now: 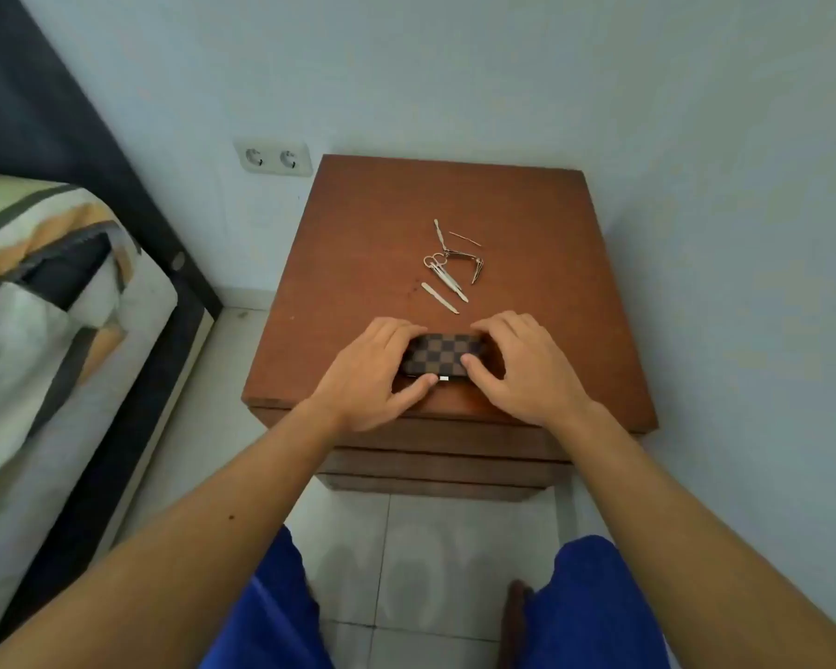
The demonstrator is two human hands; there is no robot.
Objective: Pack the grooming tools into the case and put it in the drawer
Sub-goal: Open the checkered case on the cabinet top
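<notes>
Head camera: both hands gripped the closed checkered case at the bench's front edge, left hand thumbing its clasp, right hand steadying, apparently to open it for the loose grooming tools lying just beyond.

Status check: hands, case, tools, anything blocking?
Left hand and right hand both on the shut checkered case. Metal tools loose on the nightstand behind it. Nothing in the way.

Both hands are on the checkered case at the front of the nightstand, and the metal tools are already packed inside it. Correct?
Not quite. The head view shows the metal tools loose on the nightstand, behind the checkered case. The left hand and right hand are on the case.
</notes>
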